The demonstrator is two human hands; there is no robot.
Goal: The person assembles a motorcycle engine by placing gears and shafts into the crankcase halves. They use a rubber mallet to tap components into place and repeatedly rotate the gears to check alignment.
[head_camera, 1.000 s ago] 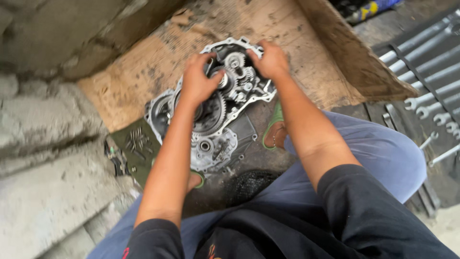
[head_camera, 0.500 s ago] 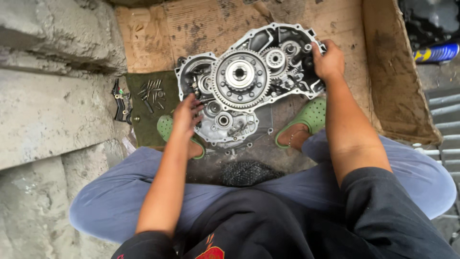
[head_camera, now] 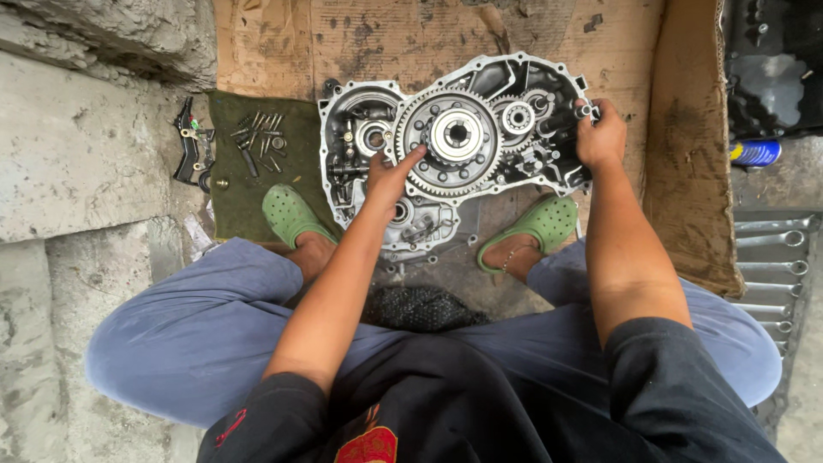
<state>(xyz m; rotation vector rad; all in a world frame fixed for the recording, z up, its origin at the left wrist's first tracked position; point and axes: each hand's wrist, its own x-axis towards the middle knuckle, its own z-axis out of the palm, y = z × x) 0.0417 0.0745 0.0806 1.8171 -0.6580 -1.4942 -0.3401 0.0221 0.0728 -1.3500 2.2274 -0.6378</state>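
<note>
Cardboard [head_camera: 360, 51], stained and creased, lay under everything, and on it, between the person's green clogs [head_camera: 290, 214], sat the aluminium engine case [head_camera: 514, 81], open side up. Just beyond the left hand [head_camera: 390, 176] was the large toothed gear [head_camera: 454, 137], its rim under that hand's fingertips; whether the fingers actually closed on it I could not tell. The right hand [head_camera: 600, 137] was wrapped around the case's far right edge, fingers curled over the rim beside a short shaft. Left of the left hand, well apart, a dark green cloth [head_camera: 231, 197] carried loose bolts [head_camera: 257, 129]. A good approach, I judged, was to steady the case with the right grip while the left worked the gear evenly, not tilting it.
</note>
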